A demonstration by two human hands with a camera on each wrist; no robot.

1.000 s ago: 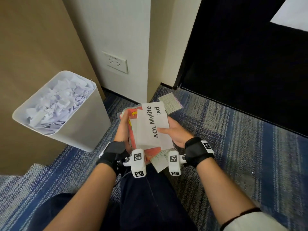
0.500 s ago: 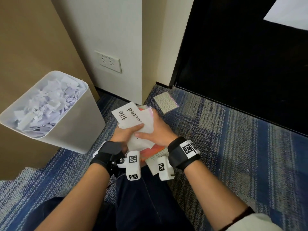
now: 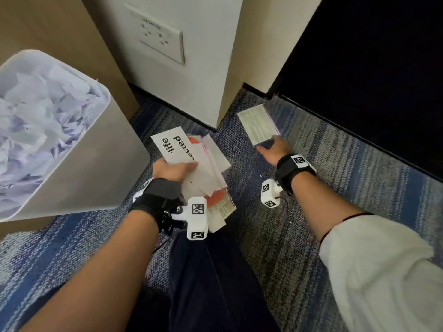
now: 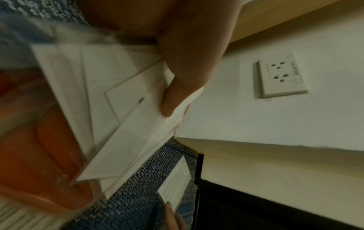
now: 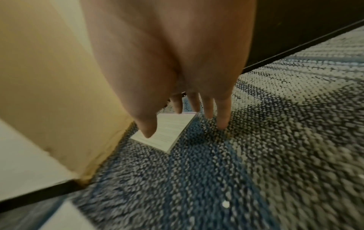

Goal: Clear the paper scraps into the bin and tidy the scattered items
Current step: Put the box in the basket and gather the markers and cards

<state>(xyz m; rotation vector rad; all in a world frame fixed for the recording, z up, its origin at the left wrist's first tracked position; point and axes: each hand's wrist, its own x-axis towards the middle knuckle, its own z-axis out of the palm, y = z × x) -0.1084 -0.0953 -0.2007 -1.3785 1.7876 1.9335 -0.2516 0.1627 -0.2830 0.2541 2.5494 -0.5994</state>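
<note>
While the flat white printed card with a faint pink edge [image 3: 257,124] is lying on the blue-and-grey woven carpet [image 3: 335,188] near the corner of the cream wall [image 3: 230,68], the right hand [image 3: 273,149] is reaching over its near end with fingers [image 5: 222,118] stretched out and released, grasping nothing; whether the fingertips are touching the card cannot be told. This card is looking thin, light and fairly stiff, so it is probably lying flush on the pile and offering little edge; pressing one corner and sliding a finger under the near short edge seems the likeliest hold. Beside it, the left hand [image 3: 172,168] is clenching a loose stack of white paper slips and an orange-printed sheet [image 3: 191,164], thumb [image 4: 177,93] pressing on top; these sheets are fanning out and could slip. Further left, the white plastic bin [image 3: 96,176], filled with crumpled white paper scraps [image 3: 36,116], is standing against a tan wooden panel [image 3: 48,27]; a white wall socket [image 3: 160,41] is sitting above
</note>
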